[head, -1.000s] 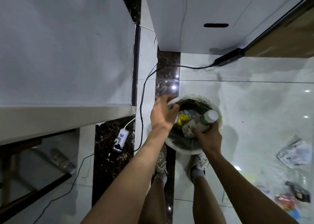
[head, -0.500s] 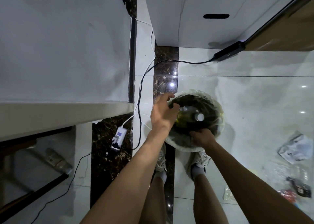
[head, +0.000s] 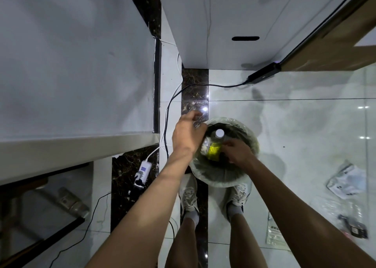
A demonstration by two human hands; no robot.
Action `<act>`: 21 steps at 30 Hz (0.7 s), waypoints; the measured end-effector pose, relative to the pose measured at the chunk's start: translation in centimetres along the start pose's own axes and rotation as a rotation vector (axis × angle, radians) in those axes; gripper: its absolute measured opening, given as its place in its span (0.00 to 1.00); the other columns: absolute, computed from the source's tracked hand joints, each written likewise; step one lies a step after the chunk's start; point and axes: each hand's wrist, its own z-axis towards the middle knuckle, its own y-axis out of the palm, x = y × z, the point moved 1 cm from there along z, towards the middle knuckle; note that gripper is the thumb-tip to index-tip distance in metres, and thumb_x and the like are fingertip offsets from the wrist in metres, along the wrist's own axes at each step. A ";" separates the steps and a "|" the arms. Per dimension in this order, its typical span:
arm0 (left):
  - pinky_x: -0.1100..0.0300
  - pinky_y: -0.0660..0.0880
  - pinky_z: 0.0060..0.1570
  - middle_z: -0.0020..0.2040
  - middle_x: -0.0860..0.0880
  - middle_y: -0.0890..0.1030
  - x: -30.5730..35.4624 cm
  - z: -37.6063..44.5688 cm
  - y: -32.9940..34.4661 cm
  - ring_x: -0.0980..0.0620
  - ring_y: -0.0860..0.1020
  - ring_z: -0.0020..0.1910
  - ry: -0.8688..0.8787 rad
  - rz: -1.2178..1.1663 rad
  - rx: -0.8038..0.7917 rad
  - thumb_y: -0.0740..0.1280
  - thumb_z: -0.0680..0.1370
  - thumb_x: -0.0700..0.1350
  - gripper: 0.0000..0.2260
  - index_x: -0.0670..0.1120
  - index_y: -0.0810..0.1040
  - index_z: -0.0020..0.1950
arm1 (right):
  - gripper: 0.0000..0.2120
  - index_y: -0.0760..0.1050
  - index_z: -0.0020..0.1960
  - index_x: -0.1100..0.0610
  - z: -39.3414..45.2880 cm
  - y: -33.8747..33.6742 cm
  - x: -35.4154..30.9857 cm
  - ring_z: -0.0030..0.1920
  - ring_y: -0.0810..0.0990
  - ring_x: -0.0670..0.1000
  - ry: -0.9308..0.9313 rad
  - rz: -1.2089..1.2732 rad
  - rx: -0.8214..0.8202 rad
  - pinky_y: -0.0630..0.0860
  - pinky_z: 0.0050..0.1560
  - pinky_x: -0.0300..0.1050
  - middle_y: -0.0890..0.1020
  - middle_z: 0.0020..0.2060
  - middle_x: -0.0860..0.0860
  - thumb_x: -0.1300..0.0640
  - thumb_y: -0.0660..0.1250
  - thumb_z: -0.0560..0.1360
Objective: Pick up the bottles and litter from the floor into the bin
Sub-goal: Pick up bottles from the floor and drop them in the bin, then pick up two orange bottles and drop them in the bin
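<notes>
Two hands work at the bin (head: pixel 220 181). The right hand (head: pixel 237 152) is now down inside its mouth with loose, spread fingers and holds nothing; a second ago it carried the bottle (head: pixel 218 135) above the rim. That bottle now stands in the bin, white cap up, beside something yellow. The left hand (head: pixel 186 134) pinches the liner (head: pixel 252 139) at the bin's left rim. So one bottle is done, but white packets (head: pixel 345 183) and a clear wrapper (head: pixel 274 232) remain on the floor (head: pixel 305 125), towards its right edge.
</notes>
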 end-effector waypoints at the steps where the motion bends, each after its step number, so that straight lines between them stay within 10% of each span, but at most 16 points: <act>1: 0.63 0.74 0.49 0.59 0.49 0.81 0.7 -0.1 -0.2 0.50 0.80 0.53 -0.001 -0.011 -0.004 0.69 0.76 0.46 0.15 0.53 0.79 0.63 | 0.13 0.81 0.55 0.58 -0.4 -0.9 -0.8 0.45 0.80 0.57 -0.029 -0.015 0.007 0.78 0.53 0.54 0.82 0.42 0.54 0.53 0.65 0.76; 14: 0.69 0.72 0.46 0.54 0.58 0.80 12.2 -4.5 -6.2 0.54 0.78 0.47 0.154 0.172 -0.035 0.64 0.75 0.50 0.13 0.59 0.78 0.58 | 0.18 0.73 0.65 0.47 -12.3 -14.1 -8.7 0.57 0.77 0.53 -0.379 -0.362 0.336 0.72 0.53 0.46 0.77 0.61 0.50 0.50 0.65 0.75; 21: 0.54 0.77 0.50 0.57 0.55 0.82 20.9 -8.8 -11.5 0.49 0.80 0.52 0.272 0.340 -0.023 0.64 0.76 0.52 0.14 0.60 0.76 0.62 | 0.19 0.72 0.66 0.46 -20.1 -20.6 -11.6 0.59 0.78 0.52 -0.427 -0.348 0.413 0.73 0.54 0.45 0.78 0.61 0.50 0.48 0.65 0.75</act>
